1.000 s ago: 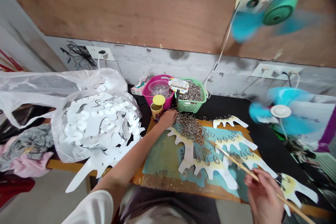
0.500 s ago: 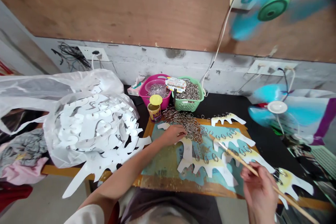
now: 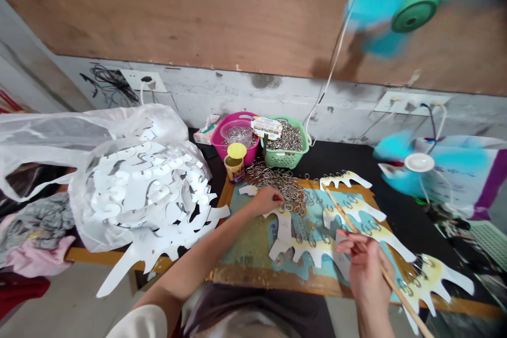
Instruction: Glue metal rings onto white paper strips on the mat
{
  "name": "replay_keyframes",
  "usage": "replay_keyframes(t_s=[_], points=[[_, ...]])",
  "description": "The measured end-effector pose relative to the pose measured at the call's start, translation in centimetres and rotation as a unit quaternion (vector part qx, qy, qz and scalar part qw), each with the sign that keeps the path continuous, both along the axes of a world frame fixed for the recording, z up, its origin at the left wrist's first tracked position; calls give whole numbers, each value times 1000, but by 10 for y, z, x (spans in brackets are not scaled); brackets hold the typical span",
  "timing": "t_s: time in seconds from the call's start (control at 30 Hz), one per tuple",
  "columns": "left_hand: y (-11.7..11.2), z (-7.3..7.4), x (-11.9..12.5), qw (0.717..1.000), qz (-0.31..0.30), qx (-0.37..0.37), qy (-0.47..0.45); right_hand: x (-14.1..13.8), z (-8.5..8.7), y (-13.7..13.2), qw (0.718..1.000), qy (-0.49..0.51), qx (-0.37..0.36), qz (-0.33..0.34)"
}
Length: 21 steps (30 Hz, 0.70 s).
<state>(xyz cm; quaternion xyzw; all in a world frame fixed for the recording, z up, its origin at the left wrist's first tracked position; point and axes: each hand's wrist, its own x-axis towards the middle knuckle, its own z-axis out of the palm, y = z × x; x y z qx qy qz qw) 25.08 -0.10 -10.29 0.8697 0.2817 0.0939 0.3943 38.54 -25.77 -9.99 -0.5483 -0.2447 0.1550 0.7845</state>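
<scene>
In the head view my right hand (image 3: 370,269) is closed around a long wooden paintbrush (image 3: 350,220). Its tip points away from me, close to the farthest white cut-out. My left hand (image 3: 269,200) is at the near edge of a loose heap of metal rings (image 3: 287,184), thumb and fingers pinched; what they hold, if anything, is too small to make out. Just below that hand lies a curved white cut-out (image 3: 284,227). Nearer me is a toothed white piece (image 3: 317,253) with rings along its upper edge. Similar yellow-stained pieces (image 3: 354,210) with rings lie to the right.
A pink basket (image 3: 253,154) and a green basket (image 3: 285,158) of metal parts stand at the back. Before them is a jar with a yellow lid (image 3: 236,169). A plastic bag (image 3: 85,222) of white cut-outs fills the left. Two blue-bladed fans (image 3: 420,162) spin at right.
My right hand has moved left and slightly away from me, and the paintbrush tip has shifted toward the farthest cut-out. My left hand stays by the ring heap, almost unmoved.
</scene>
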Motion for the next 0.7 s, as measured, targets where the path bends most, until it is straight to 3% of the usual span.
replay_keyframes(t_s=[0.27,0.43,0.57,0.7], points=[[-6,-6,11,997,42,61,16,1,-6,-4,1000,-13,-3,4],[-6,-1,1,990,77,118,5,-12,-5,4,990,-73,-114,41],[2,4,-31,977,134,167,17,-32,-9,19,952,-215,-196,92],[10,3,-71,955,201,210,56,-49,-18,36,878,-377,-268,123]])
